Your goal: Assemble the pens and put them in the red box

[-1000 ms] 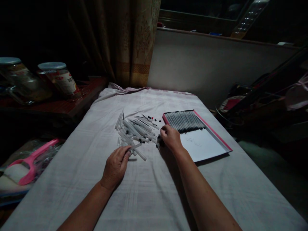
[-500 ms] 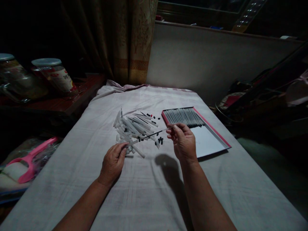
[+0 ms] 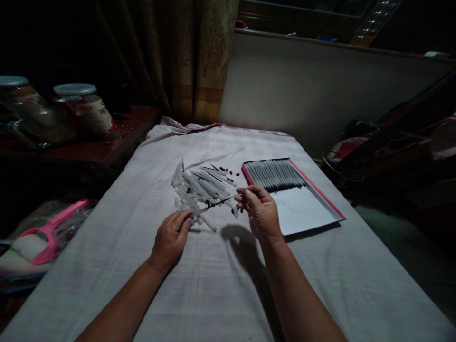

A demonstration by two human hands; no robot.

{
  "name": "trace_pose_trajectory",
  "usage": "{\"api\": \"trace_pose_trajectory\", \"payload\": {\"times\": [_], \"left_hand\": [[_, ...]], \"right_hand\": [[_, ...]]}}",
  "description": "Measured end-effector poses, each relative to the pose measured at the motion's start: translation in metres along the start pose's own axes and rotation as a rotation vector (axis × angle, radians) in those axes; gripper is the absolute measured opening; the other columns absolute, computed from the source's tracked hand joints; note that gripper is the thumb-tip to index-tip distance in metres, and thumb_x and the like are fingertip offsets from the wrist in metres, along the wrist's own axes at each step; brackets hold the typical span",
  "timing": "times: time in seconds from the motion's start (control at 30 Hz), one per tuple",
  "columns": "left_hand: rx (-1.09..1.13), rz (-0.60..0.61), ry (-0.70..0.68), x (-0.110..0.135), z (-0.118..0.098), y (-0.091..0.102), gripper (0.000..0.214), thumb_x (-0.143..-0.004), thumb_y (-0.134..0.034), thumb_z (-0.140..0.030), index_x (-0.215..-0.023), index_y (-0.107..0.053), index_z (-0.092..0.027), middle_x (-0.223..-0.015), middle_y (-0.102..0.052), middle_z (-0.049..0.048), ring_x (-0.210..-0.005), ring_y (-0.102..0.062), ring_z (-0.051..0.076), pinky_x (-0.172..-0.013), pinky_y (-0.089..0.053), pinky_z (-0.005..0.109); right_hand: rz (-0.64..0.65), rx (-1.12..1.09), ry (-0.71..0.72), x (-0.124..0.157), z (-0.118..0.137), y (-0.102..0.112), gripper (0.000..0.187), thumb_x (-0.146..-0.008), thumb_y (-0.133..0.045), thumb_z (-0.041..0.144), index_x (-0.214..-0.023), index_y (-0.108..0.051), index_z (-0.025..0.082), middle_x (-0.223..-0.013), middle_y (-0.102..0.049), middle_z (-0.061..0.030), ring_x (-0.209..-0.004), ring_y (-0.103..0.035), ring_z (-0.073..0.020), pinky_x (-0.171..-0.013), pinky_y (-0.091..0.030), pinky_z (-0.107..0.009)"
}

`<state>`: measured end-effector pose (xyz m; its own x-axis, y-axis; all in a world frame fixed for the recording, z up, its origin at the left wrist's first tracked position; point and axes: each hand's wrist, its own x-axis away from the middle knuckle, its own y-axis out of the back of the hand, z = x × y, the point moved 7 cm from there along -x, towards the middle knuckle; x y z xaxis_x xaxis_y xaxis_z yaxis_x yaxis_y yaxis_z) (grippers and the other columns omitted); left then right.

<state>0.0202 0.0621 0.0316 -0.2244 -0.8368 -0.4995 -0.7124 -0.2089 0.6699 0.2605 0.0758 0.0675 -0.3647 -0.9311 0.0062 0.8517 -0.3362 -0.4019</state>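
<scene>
Right hand (image 3: 261,211) pinches a thin rod (image 3: 218,203) near one end — between thumb and fingers.

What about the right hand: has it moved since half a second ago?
Yes: judged against the box, the right hand has moved left, toward the left hand.

Stretches both bare forearms (image 3: 123,295) forward, angled inward. Pinches with left hand (image 3: 170,240), turned back upward; pinches likewise with right hand (image 3: 262,214), held higher, curling lower fingers (image 3: 242,202) loosely.
</scene>
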Motion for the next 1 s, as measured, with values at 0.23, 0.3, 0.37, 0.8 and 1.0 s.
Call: {"api": "trace_pose_trajectory", "payload": {"times": [0.23, 0.3, 0.37, 0.8, 1.0], "left_hand": [[-0.008, -0.007, -0.048, -0.001, -0.008, 0.003, 0.025, -0.096, -0.047, -0.030, -0.109, -0.066, -0.020, -0.096, -0.074, 0.0073, -0.091, -0.069, 0.021, -0.082, -0.055, 0.035], [-0.007, -0.023, -0.037, -0.001, -0.007, 0.004, 0.026, -0.096, -0.047, -0.030, -0.109, -0.066, -0.020, -0.096, -0.074, 0.0072, -0.089, -0.069, 0.021, -0.081, -0.055, 0.034], [-0.006, -0.029, -0.031, -0.001, -0.006, 0.004, 0.026, -0.096, -0.047, -0.030, -0.109, -0.066, -0.020, -0.096, -0.074, 0.0073, -0.088, -0.069, 0.021, -0.080, -0.056, 0.034], [0.007, -0.009, -0.052, -0.002, -0.008, 0.001, 0.024, -0.096, -0.048, -0.030, -0.109, -0.066, -0.019, -0.096, -0.073, 0.0067, -0.087, -0.069, 0.019, -0.081, -0.056, 0.032], [-0.052, 0.005, -0.146, 0.000, -0.016, 0.001, 0.023, -0.096, -0.049, -0.027, -0.111, -0.065, -0.020, -0.096, -0.074, 0.0076, -0.088, -0.069, 0.021, -0.080, -0.056, 0.035]], "right_hand": [[0.377, 0.564, 0.022, 0.013, -0.033, -0.016, 0.015, -0.078, -0.065, 0.028, -0.083, -0.078, 0.021, -0.074, -0.075, -0.0027, -0.064, -0.067, -0.0170, -0.060, -0.052, -0.028], [0.287, 0.768, 0.153, 0.001, -0.027, -0.004, 0.019, -0.081, -0.060, 0.024, -0.088, -0.078, 0.023, -0.085, -0.077, -0.0040, -0.076, -0.069, -0.0198, -0.071, -0.054, -0.032], [0.188, 1.052, 0.252, -0.016, -0.019, 0.007, 0.023, -0.082, -0.058, 0.019, -0.094, -0.077, 0.023, -0.098, -0.077, -0.0067, -0.091, -0.069, -0.0222, -0.083, -0.051, -0.034], [0.263, 1.471, 0.141, -0.057, -0.029, 0.005, 0.013, -0.079, -0.064, 0.023, -0.084, -0.074, 0.018, -0.085, -0.075, -0.0085, -0.081, -0.068, -0.0216, -0.070, -0.046, -0.029], [0.212, 0.212, -0.310, -0.016, -0.040, 0.012, 0.034, -0.064, -0.080, 0.040, -0.087, -0.070, 0.017, -0.076, -0.071, -0.0024, -0.053, -0.056, -0.0085, -0.044, -0.038, -0.017]]}}
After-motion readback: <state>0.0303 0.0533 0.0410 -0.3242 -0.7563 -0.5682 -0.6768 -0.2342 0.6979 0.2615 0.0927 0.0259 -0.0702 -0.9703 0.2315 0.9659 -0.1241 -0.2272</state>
